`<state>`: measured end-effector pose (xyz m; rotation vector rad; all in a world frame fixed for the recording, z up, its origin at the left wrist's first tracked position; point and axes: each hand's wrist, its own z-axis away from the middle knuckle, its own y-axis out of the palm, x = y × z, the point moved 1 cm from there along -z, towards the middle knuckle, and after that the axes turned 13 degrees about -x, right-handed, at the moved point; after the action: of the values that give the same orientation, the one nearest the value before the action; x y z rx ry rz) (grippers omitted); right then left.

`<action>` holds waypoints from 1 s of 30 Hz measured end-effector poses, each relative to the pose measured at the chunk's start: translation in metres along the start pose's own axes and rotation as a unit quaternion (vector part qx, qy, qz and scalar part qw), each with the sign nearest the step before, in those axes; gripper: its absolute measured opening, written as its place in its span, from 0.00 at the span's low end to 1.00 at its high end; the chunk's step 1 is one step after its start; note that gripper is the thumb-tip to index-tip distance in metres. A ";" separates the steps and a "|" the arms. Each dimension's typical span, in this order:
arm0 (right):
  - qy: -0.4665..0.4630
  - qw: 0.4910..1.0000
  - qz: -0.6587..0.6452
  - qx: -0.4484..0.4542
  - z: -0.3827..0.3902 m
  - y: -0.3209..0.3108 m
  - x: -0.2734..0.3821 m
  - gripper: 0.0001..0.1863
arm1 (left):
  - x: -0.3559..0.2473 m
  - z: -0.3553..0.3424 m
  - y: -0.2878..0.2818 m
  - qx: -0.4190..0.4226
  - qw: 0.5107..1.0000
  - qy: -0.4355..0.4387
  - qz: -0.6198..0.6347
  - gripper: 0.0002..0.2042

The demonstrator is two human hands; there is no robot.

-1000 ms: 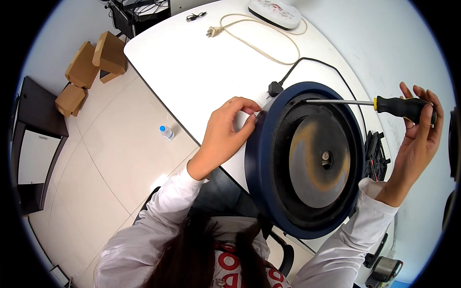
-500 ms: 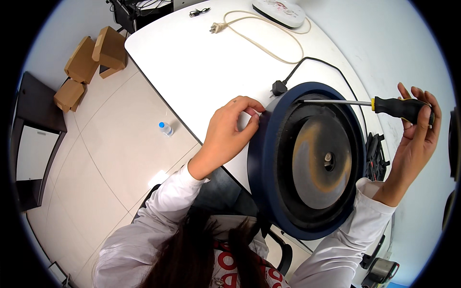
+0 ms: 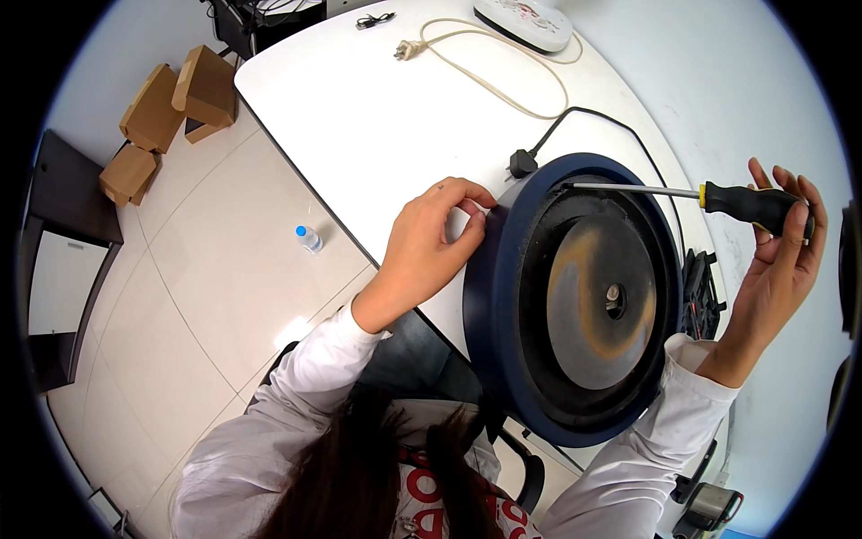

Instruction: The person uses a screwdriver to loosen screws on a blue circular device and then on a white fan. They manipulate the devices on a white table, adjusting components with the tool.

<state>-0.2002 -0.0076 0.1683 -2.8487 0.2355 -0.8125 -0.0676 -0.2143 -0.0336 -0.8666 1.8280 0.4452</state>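
A round dark-blue appliance (image 3: pixel 489 314) with a black recessed ring and a stained metal disc (image 3: pixel 575 332) at its centre sits near the desk's edge. My left hand (image 3: pixel 431 238) is at its upper left side, fingers curled against the outer wall. My right hand (image 3: pixel 777 256) grips a screwdriver (image 3: pixel 747 203) by its black-and-yellow handle, fingers bent round it. The long shaft runs leftward, its tip at the inner edge of the upper rim. Part of a black tool case (image 3: pixel 699 301) shows behind the appliance's right side.
A white desk (image 3: pixel 341 117) bears a black plug (image 3: pixel 523 163), a beige cord (image 3: pixel 409 49), a small black cable (image 3: pixel 375 22) and a white device (image 3: pixel 523 20). On the floor are cardboard boxes (image 3: pixel 205 85) and a bottle (image 3: pixel 309 239). A dark cabinet (image 3: pixel 61 216) stands left, a wall (image 3: pixel 763 90) right.
The view has shifted slightly. The screwdriver's tip and handle have moved by very little along the rim, and both hands keep about the same hold.
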 end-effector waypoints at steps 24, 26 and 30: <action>-0.005 0.995 -0.033 -0.096 0.017 -0.021 0.042 0.21 | -0.050 -0.005 -0.005 -0.056 0.990 0.059 0.111 0.09; -0.004 0.993 -0.010 -0.116 0.022 -0.021 0.044 0.23 | -0.050 -0.002 -0.007 -0.088 0.986 0.098 0.102 0.08; -0.005 0.995 0.001 -0.101 0.026 -0.034 0.047 0.21 | -0.053 0.003 -0.015 -0.107 0.981 0.127 0.102 0.07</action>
<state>-0.1434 0.0190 0.1771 -3.0391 0.3380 -0.8165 -0.0433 -0.2030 0.0149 -0.9179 2.1436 0.6987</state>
